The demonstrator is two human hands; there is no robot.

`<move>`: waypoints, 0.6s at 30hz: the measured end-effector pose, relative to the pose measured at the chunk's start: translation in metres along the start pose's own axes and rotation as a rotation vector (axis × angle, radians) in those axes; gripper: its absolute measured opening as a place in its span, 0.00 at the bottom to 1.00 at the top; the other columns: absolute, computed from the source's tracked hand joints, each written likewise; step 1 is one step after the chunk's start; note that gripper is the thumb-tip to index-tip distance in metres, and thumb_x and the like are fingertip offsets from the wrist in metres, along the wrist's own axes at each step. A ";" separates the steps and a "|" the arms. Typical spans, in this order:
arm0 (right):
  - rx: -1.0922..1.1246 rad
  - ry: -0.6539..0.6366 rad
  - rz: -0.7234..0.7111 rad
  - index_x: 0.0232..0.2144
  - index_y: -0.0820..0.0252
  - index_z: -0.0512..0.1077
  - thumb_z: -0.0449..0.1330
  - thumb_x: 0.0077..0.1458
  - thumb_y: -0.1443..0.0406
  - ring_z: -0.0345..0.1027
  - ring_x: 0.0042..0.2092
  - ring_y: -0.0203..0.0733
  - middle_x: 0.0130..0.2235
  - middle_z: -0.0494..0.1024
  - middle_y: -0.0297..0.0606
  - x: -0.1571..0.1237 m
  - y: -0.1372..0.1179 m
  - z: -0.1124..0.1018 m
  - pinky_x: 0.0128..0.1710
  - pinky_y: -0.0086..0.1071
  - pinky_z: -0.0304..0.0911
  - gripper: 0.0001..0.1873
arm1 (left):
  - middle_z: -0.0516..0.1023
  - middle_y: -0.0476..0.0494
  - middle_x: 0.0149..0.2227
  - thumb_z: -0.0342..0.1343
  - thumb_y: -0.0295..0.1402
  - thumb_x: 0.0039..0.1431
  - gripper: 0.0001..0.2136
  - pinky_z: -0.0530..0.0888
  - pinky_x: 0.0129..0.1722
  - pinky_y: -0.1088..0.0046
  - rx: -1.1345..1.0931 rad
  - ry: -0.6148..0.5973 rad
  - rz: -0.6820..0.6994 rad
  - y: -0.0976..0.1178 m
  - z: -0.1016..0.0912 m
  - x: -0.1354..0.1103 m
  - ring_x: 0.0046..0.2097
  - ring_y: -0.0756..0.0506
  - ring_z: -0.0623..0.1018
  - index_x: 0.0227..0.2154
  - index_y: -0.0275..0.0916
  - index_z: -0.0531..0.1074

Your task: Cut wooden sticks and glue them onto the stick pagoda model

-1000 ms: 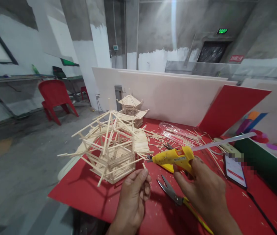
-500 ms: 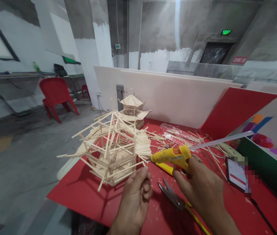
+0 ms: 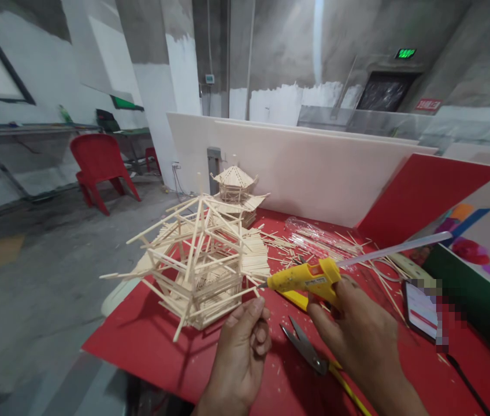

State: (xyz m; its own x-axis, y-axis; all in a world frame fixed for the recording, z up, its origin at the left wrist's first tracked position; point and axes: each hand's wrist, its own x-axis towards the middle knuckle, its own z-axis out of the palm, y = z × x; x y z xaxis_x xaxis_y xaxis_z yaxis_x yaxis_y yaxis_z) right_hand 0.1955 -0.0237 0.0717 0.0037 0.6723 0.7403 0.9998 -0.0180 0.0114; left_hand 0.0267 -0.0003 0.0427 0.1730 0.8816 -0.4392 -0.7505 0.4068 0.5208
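Observation:
My right hand (image 3: 357,323) is wrapped round the handle of a yellow hot glue gun (image 3: 303,277), with a translucent glue stick (image 3: 394,249) poking out of its back. The gun's nozzle points left, close to the corner of a pale wooden stick framework (image 3: 197,266). Just below that corner my left hand (image 3: 245,335) is closed, thumb and forefinger pinching a short wooden stick (image 3: 257,293). Most of that stick is hidden by the fingers. Scissors (image 3: 305,346) with yellow handles lie partly open between my hands.
Behind the framework stands a small stick-built pagoda (image 3: 234,190). Loose sticks and a clear plastic bag (image 3: 318,234) lie on the red tabletop (image 3: 141,329). A phone (image 3: 422,309) and a green box (image 3: 466,277) are at the right. White boards (image 3: 305,167) close off the back.
The glue gun and both hands hold nearly the same positions beside the framework. The whole view has shifted very slightly.

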 end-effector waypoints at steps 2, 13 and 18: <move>0.004 0.007 -0.006 0.28 0.55 0.62 0.52 0.59 0.56 0.63 0.22 0.37 0.23 0.66 0.29 0.000 -0.001 0.001 0.22 0.29 0.48 0.11 | 0.74 0.52 0.21 0.76 0.34 0.33 0.18 0.57 0.12 0.87 0.002 0.001 0.012 0.000 -0.001 0.000 0.16 0.61 0.62 0.23 0.33 0.72; -0.001 0.002 0.018 0.29 0.56 0.65 0.53 0.58 0.53 0.64 0.23 0.36 0.25 0.70 0.32 0.003 -0.007 -0.001 0.22 0.29 0.48 0.14 | 0.74 0.53 0.21 0.76 0.35 0.33 0.19 0.56 0.13 0.86 0.013 0.025 0.034 0.003 -0.003 0.000 0.17 0.60 0.61 0.23 0.34 0.71; 0.035 -0.065 0.148 0.27 0.55 0.62 0.56 0.56 0.48 0.62 0.21 0.36 0.22 0.68 0.29 -0.004 0.002 -0.005 0.22 0.28 0.49 0.18 | 0.72 0.52 0.21 0.71 0.42 0.40 0.17 0.55 0.15 0.82 0.271 0.011 0.031 -0.010 -0.019 -0.001 0.16 0.58 0.62 0.25 0.36 0.71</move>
State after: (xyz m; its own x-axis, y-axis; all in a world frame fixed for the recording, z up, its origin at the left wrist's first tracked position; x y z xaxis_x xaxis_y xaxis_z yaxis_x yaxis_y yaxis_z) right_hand 0.1975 -0.0300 0.0716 0.1516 0.7107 0.6869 0.9883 -0.0953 -0.1195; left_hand 0.0222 -0.0103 0.0239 0.1445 0.8926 -0.4271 -0.5567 0.4302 0.7106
